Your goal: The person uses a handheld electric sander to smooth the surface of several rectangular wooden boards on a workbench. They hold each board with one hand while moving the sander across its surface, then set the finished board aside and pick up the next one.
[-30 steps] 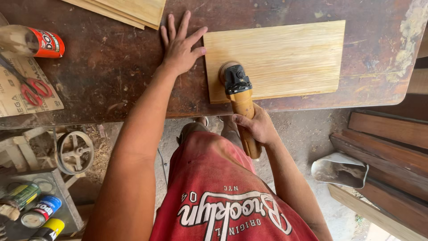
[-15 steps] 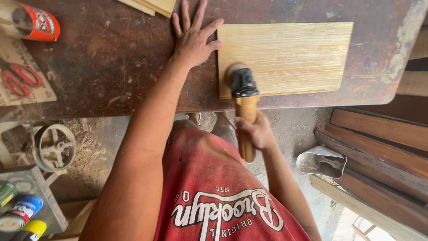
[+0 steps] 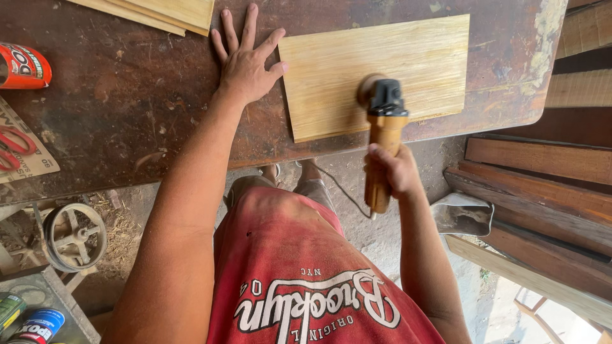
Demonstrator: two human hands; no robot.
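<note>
A pale rectangular wood panel (image 3: 395, 57) lies flat on a dark, worn workbench (image 3: 127, 121). My right hand (image 3: 396, 171) grips the orange handle of a power sander (image 3: 381, 130), whose black head and round disc rest on the panel near its front edge. My left hand (image 3: 245, 60) lies flat on the bench with fingers spread, thumb touching the panel's left edge.
A stack of pale wood strips (image 3: 162, 13) sits at the bench's far edge. A red can (image 3: 22, 67) and red scissors (image 3: 16, 150) on sandpaper lie at left. Dark planks (image 3: 542, 191) lean at right. A metal pulley wheel (image 3: 73, 236) and cans (image 3: 35, 325) lie below left.
The sander has travelled right along the panel's front part, and my right hand followed it. My left hand stays pressed flat beside the panel's left edge.
</note>
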